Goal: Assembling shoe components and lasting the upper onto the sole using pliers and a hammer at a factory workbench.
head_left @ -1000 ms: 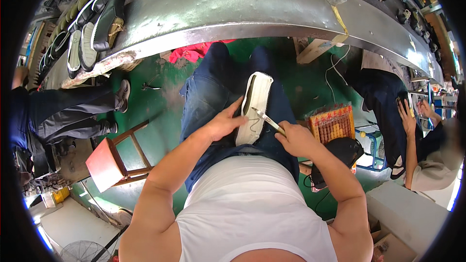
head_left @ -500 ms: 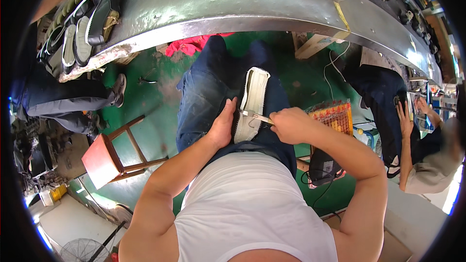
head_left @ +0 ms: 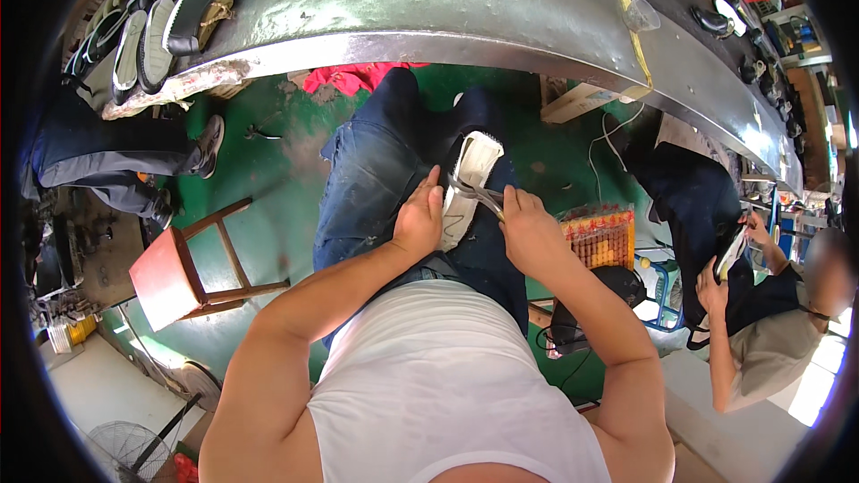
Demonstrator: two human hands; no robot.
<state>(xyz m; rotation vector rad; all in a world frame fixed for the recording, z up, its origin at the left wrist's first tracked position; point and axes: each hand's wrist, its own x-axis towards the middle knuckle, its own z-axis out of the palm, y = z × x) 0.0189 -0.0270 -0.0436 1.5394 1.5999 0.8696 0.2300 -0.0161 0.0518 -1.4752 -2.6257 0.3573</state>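
- Your left hand [head_left: 419, 222] is open, fingers pretty straight, right along the shoe's [head_left: 459, 214] left side, so it's the nearer one
- Your right hand [head_left: 528, 228] is wrapped round the pliers [head_left: 488, 198], which cross to that same edge
- Shoe's on your lap [head_left: 362, 192] between both, long axis pointing away, far end leaning right
- Metal surface [head_left: 429, 0] is past your knees

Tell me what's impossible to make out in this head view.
In the head view:
Handles of the grey metal pliers: mostly covered by the right hand.
Lower left side of the long, white-soled black shoe: hidden by the left hand.
Round wire fan: cut off by the lower edge.
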